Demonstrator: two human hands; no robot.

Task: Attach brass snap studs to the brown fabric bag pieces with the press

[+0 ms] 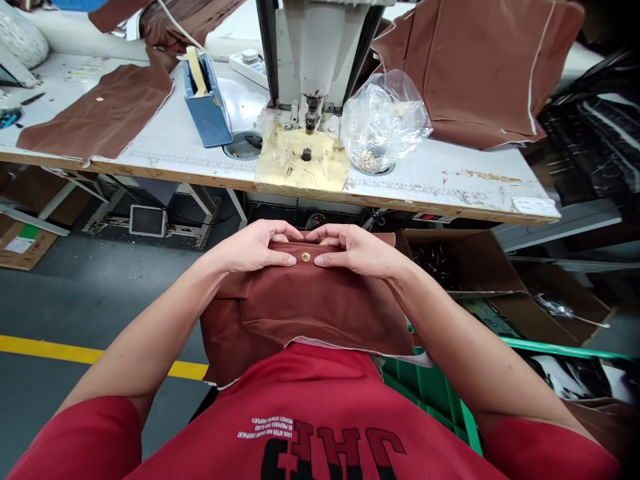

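Observation:
A piece of brown fabric (320, 300) hangs in front of my body, held up by its top edge. A gold-coloured snap button (306, 257) sits in that edge, between my two thumbs. My left hand (255, 248) pinches the edge just left of the snap, thumb on the near face and fingers curled behind. Mirroring it, my right hand (353, 250) grips the edge just right of the snap. Beyond my hands stands a press machine (317, 53), its punch above a small dark die (306, 155) on a yellow-taped patch (280, 163).
On the worktable (450, 187) are a blue tape dispenser (207, 100), a clear plastic bag (385, 117) with small metal parts, and brown fabric panels (105, 110) at left and more fabric (480, 67) at right. Cardboard boxes (465, 260) and a green crate (430, 393) stand to my right.

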